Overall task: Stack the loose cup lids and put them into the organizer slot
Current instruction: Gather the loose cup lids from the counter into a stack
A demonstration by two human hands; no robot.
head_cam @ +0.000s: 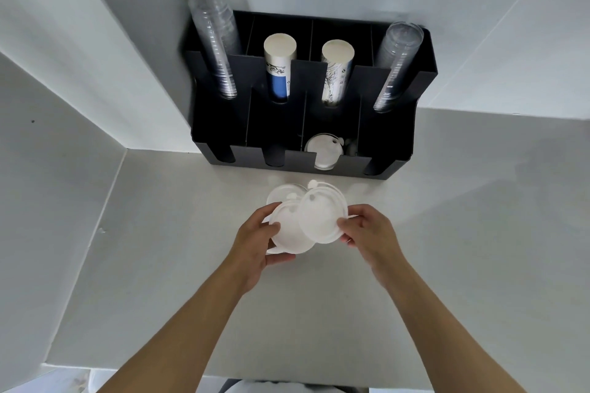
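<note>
Left hand: my left hand grips a white lid at its near-left rim, thumb under the edge, fingers curled over the top.
Right hand: my right hand pinches a second white lid at its right rim, thumb and fingertips closed on the edge.
Lid overlap: the right-hand lid lies partly over the left-hand one; they are offset, not aligned.
Third lid: another white lid shows behind the two held ones; I cannot tell whether it rests on the counter or is held.
Organizer: black organizer stands against the wall, just beyond the lids.
Front slots: lids already in slot, third front compartment from the left.
Back row: clear cup stacks at both ends, two paper cup stacks between them.
</note>
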